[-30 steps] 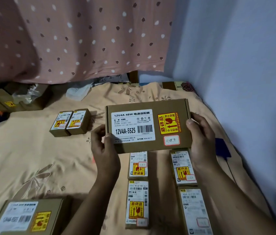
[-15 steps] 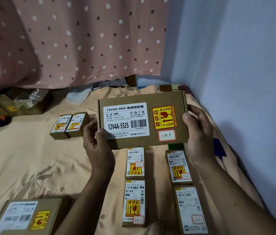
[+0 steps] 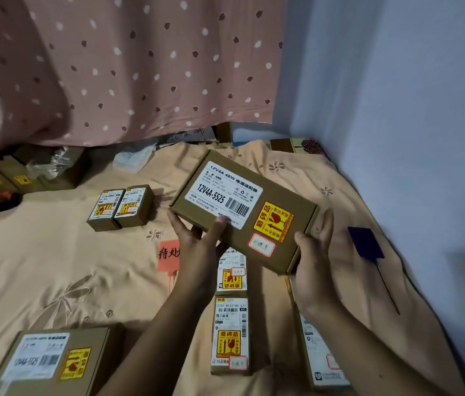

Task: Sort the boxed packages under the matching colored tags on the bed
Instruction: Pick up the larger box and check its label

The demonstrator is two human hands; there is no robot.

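- A big flat brown box [image 3: 244,211] is held up over the bed, turned at a slant. A white label (it reads 12V4A-5525) and a yellow sticker are stuck on top.
- Two small brown boxes [image 3: 121,207] are set side by side, touching.
- Two long thin boxes [image 3: 231,305] are laid end to end.
- A red tag [image 3: 168,254] and a dark blue tag [image 3: 365,242] are laid flat, well apart.
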